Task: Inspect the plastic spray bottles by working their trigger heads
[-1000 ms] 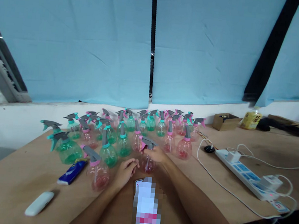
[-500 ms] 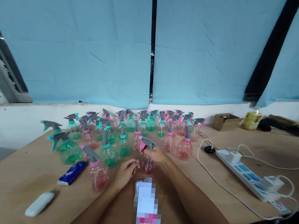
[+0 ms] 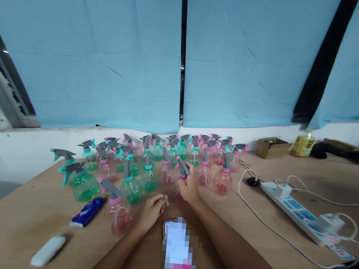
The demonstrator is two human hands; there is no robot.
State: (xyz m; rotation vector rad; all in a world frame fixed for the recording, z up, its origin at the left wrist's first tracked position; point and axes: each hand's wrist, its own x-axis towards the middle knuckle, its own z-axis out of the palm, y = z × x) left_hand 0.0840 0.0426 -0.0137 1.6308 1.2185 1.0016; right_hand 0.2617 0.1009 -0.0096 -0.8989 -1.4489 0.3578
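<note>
My right hand [image 3: 189,185] is wrapped round the neck of a pink spray bottle [image 3: 182,167] with a grey trigger head. Most of that bottle's body is hidden behind the hand. My left hand [image 3: 153,208] rests low over the table with its fingers curled in, and nothing shows in them. Beside it on the left stands another pink spray bottle [image 3: 118,218], and a green spray bottle [image 3: 131,190] is just behind. Between my forearms lies a phone [image 3: 168,226], its screen largely blurred out.
Rows of green and pink spray bottles [image 3: 150,178] fill the table's back half. At left lie a blue packet [image 3: 88,211] and a white oblong case [image 3: 48,251]. A power strip [image 3: 297,213] with cables, a cardboard box [image 3: 272,148] and a yellow-labelled bottle [image 3: 303,145] are at right.
My right hand has moved the pink spray bottle slightly back and turned it, so its head now points away instead of left. My left hand has hardly moved.
</note>
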